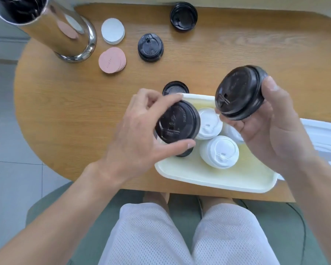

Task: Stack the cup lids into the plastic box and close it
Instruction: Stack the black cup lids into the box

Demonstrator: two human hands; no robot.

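Observation:
My left hand (136, 134) grips a black cup lid (177, 122) between thumb and fingers, held over the left end of the open pale plastic box (214, 175). A second black lid (239, 92) is tilted up above the box's far side, and my right hand (271, 127) holds it. Inside the box stand white lids (219, 151), one more white lid (208, 121) behind, and a dark lid partly hidden under my left hand. Loose black lids lie on the table: one (175, 88) just behind the box, one (150, 47) farther back, one upside down (183, 16) at the far edge.
A shiny metal cylinder (52, 29) stands at the far left of the wooden table (75, 111). Beside it lie a stack of white discs (113, 33) and a stack of pink discs (112, 60). The box's white cover (325, 134) lies to the right.

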